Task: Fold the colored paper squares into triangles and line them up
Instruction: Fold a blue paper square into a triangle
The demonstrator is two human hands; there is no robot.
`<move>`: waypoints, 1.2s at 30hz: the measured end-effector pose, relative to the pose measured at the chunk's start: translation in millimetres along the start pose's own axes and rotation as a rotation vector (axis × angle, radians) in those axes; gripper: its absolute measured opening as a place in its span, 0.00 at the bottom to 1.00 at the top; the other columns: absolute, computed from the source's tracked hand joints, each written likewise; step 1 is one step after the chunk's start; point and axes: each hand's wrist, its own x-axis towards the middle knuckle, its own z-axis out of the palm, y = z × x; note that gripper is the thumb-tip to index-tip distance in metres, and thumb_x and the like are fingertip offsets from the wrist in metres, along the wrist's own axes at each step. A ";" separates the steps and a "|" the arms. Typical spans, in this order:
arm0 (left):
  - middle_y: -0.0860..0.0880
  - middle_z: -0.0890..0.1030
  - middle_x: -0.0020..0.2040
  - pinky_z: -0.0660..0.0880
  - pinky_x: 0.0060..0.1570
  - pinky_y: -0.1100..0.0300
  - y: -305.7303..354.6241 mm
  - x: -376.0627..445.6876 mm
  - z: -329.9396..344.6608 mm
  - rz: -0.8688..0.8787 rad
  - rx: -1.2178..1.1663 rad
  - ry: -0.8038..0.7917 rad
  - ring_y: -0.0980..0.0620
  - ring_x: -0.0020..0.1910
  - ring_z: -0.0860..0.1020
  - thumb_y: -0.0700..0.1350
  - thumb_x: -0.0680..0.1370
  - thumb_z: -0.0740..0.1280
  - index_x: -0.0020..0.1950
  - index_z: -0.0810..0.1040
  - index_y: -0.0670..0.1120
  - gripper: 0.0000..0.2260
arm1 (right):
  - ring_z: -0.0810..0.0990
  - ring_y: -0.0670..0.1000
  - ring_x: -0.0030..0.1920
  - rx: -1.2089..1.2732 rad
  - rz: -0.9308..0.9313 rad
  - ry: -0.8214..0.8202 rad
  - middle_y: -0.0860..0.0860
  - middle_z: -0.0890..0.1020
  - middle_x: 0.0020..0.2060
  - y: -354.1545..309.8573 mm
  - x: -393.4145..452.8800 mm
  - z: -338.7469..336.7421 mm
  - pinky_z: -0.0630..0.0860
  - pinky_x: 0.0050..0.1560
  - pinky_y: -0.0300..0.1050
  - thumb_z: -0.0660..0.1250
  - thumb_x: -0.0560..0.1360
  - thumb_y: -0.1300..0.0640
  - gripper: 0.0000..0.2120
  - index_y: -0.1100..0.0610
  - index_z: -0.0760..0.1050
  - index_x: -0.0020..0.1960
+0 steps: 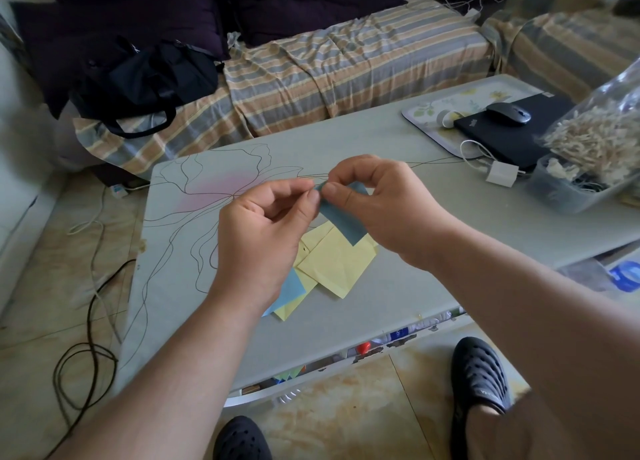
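Our left hand (263,231) & right hand (377,203) both pinch the blue paper (341,217) at its top corner, held above the table (450,210). It's thin, light, floppy, creases easily, so we grip corners. Below fingers: yellow squares (332,265) w/ another blue.

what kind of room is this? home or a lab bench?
Most likely a home living room, not a lab. A sofa under a striped cover sits behind the low table, a black bag lies on it, and a laptop with a mouse shares the table with the paper squares.
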 end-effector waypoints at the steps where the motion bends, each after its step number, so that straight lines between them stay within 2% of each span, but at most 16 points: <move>1: 0.47 0.88 0.43 0.83 0.58 0.45 0.1 0.0 -0.4 0.001 0.005 0.005 0.49 0.45 0.87 0.38 0.78 0.75 0.47 0.86 0.50 0.06 | 0.80 0.47 0.51 -0.011 -0.008 -0.009 0.44 0.81 0.51 0.2 -0.4 0.1 0.75 0.47 0.41 0.74 0.78 0.51 0.08 0.45 0.82 0.40; 7: 0.50 0.87 0.40 0.83 0.57 0.47 1.6 -0.5 0.0 -0.008 -0.011 0.036 0.51 0.43 0.85 0.38 0.79 0.74 0.48 0.85 0.47 0.04 | 0.78 0.40 0.53 -0.023 -0.061 -0.011 0.41 0.79 0.53 0.5 -1.5 2.4 0.74 0.51 0.34 0.74 0.78 0.54 0.07 0.45 0.83 0.41; 13: 0.47 0.87 0.42 0.83 0.59 0.44 -0.5 1.2 -0.4 -0.025 -0.057 0.017 0.47 0.46 0.85 0.37 0.79 0.73 0.48 0.85 0.47 0.05 | 0.79 0.42 0.50 -0.027 -0.047 0.007 0.42 0.79 0.54 -0.3 -2.5 3.7 0.73 0.42 0.31 0.74 0.78 0.51 0.06 0.44 0.82 0.42; 16: 0.46 0.88 0.44 0.83 0.58 0.49 1.1 0.8 0.3 -0.046 -0.078 -0.026 0.49 0.47 0.86 0.35 0.77 0.74 0.49 0.85 0.47 0.06 | 0.78 0.42 0.47 -0.026 -0.025 0.042 0.43 0.79 0.52 0.2 -2.1 4.4 0.73 0.39 0.30 0.74 0.78 0.51 0.06 0.46 0.82 0.42; 19: 0.46 0.88 0.44 0.83 0.55 0.56 2.1 -0.1 1.1 -0.053 -0.079 -0.036 0.50 0.46 0.86 0.35 0.76 0.75 0.49 0.84 0.47 0.08 | 0.79 0.43 0.47 -0.001 -0.015 0.071 0.43 0.80 0.51 0.7 -1.5 5.1 0.75 0.41 0.34 0.75 0.77 0.51 0.06 0.46 0.82 0.41; 22: 0.46 0.88 0.44 0.83 0.56 0.52 0.4 -0.1 2.2 -0.049 -0.073 -0.001 0.49 0.46 0.86 0.35 0.77 0.75 0.49 0.85 0.47 0.07 | 0.81 0.46 0.49 0.049 0.005 0.094 0.43 0.81 0.51 1.2 -1.7 6.9 0.77 0.42 0.39 0.76 0.75 0.52 0.07 0.47 0.83 0.39; 28: 0.47 0.88 0.41 0.84 0.55 0.52 -0.1 0.1 4.9 -0.068 -0.113 0.054 0.50 0.45 0.87 0.33 0.78 0.72 0.48 0.84 0.44 0.06 | 0.79 0.42 0.40 0.057 0.034 0.128 0.44 0.82 0.45 0.3 -3.9 11.1 0.74 0.34 0.36 0.77 0.75 0.51 0.07 0.48 0.83 0.39; 33: 0.46 0.87 0.42 0.84 0.56 0.49 -0.6 1.5 3.1 -0.084 -0.096 0.068 0.47 0.45 0.86 0.34 0.78 0.73 0.47 0.85 0.45 0.06 | 0.77 0.39 0.40 -0.041 0.023 0.130 0.42 0.82 0.44 0.8 -4.3 11.8 0.72 0.36 0.32 0.75 0.77 0.48 0.07 0.46 0.82 0.40; 36: 0.45 0.87 0.42 0.83 0.58 0.47 -0.2 1.0 3.1 -0.083 -0.069 0.074 0.46 0.46 0.86 0.35 0.78 0.74 0.47 0.85 0.46 0.06 | 0.77 0.38 0.42 -0.098 0.000 0.124 0.42 0.80 0.46 1.0 -4.7 13.4 0.71 0.39 0.34 0.73 0.78 0.48 0.07 0.45 0.81 0.41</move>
